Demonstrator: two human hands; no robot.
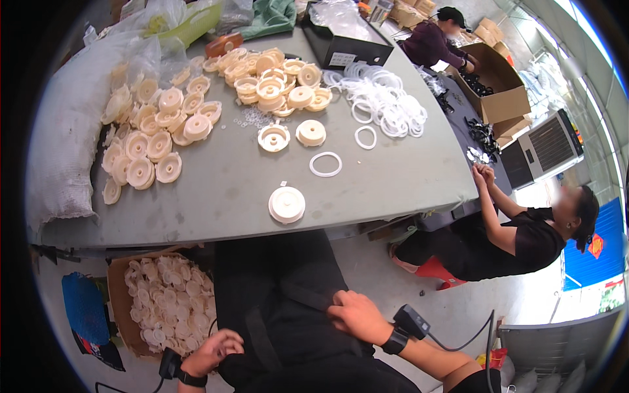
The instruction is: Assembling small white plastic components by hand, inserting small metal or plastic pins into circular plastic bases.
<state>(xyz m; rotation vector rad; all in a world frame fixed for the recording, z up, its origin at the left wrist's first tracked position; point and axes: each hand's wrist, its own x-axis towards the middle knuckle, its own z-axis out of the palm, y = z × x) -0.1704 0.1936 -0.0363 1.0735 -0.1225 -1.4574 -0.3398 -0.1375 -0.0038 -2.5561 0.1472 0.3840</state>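
My left hand (213, 348) is beside my lap, its fingers curled in against the black clothing (282, 327); whatever they hold, if anything, is hidden. My right hand (360, 318) rests at the other side of the lap with bent fingers closed on the black cloth, where a dark strap runs toward it. Both hands are below the table's front edge, apart from the parts on it. Nearest on the grey table (216, 209) lies a round cream plastic part (287, 205). Behind it are a white ring (325, 164) and two more cream parts (273, 138) (310, 133).
Cream parts (141, 157) and white rings (386, 98) are heaped on the table. A white sack (65, 144) stands left, a black box (347, 49) at the back. Below is a carton of cream pieces (170, 301). Two people (511, 236) (429, 42) work at the right.
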